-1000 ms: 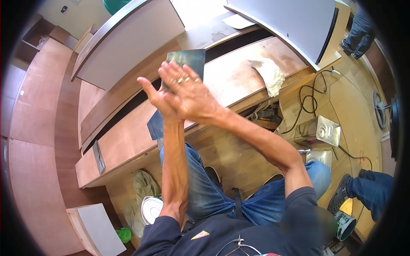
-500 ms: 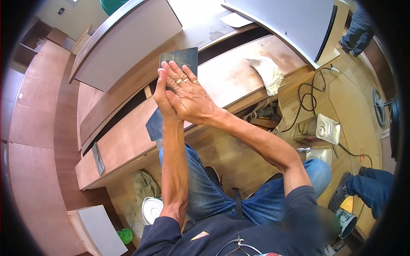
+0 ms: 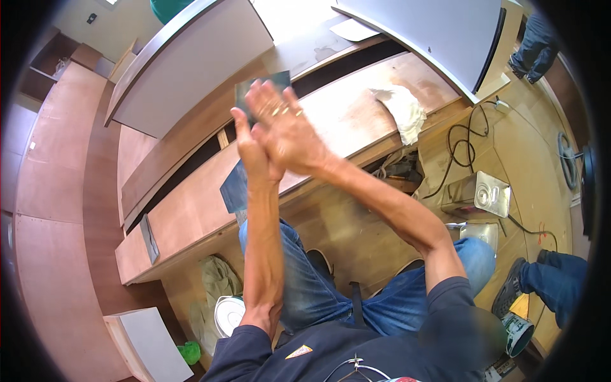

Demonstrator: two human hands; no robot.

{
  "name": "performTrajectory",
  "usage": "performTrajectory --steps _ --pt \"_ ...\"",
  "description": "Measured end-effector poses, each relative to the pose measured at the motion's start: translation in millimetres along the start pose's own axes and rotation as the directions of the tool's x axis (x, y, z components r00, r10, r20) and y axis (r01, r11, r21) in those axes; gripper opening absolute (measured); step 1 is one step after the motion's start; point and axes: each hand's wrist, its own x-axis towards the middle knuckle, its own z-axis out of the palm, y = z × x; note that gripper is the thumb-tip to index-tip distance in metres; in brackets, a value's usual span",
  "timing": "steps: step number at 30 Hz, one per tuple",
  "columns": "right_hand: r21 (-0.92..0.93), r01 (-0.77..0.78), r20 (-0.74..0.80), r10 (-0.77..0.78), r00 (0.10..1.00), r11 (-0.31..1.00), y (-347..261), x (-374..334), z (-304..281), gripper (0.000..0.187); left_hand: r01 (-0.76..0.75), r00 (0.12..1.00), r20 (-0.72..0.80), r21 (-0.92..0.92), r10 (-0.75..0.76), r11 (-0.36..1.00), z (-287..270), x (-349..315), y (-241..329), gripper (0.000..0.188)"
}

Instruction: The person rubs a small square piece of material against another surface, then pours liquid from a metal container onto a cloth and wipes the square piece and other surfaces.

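Note:
My right hand (image 3: 287, 130) is blurred, its fingers stretched out, and it wears bands on its fingers. It lies across my left hand (image 3: 256, 156), whose thumb side shows along the left edge. Just beyond the fingertips, a dark, flat square sheet (image 3: 277, 79) sticks out; my left hand seems to hold it from below, though its fingers are hidden behind the right hand. Next to my left wrist, a blue-grey flat piece (image 3: 235, 190) rests at the front edge of a long wooden panel (image 3: 191, 213).
A white cloth (image 3: 402, 114) and a grey strip (image 3: 148, 239) lie on the panel. Large white-faced boards (image 3: 197, 70) stand beyond. To the right are a metal can (image 3: 490, 193), a black cable (image 3: 453, 149) and another person's legs (image 3: 552, 283). A white-lidded bucket (image 3: 229, 315) stands beside my left arm.
My right hand has slid slightly over the left and blurred, with its fingers a little higher. The dark sheet has shifted slightly left.

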Motion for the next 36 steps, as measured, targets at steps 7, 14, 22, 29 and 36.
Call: performTrajectory --steps 7,14,22,29,36 --pt "0.535 -0.406 -0.09 0.528 0.845 0.741 104.8 5.2 -35.7 0.055 -0.156 0.988 0.027 0.206 0.154 0.966 -7.7 12.9 6.8 0.052" --pt "0.894 -0.439 0.31 0.59 0.746 0.085 100.5 -5.9 -54.4 0.066 -0.284 0.959 0.07 0.299 0.276 0.911 4.3 9.6 2.1 0.053" --pt "0.876 -0.472 0.362 0.509 0.781 0.101 65.2 8.2 -41.1 0.065 -0.297 0.955 0.136 0.365 0.265 0.882 4.3 4.5 -23.3 0.059" --pt "0.727 -0.574 0.478 0.323 0.817 0.376 79.9 10.3 -81.4 0.059 -0.068 0.997 0.042 0.298 0.058 0.952 -5.9 0.0 -14.9 0.036" --pt "0.568 -0.596 0.551 0.276 0.788 0.568 87.8 11.7 -124.1 0.067 0.194 0.94 0.199 0.361 -0.278 0.912 -0.2 -8.3 2.5 0.037"
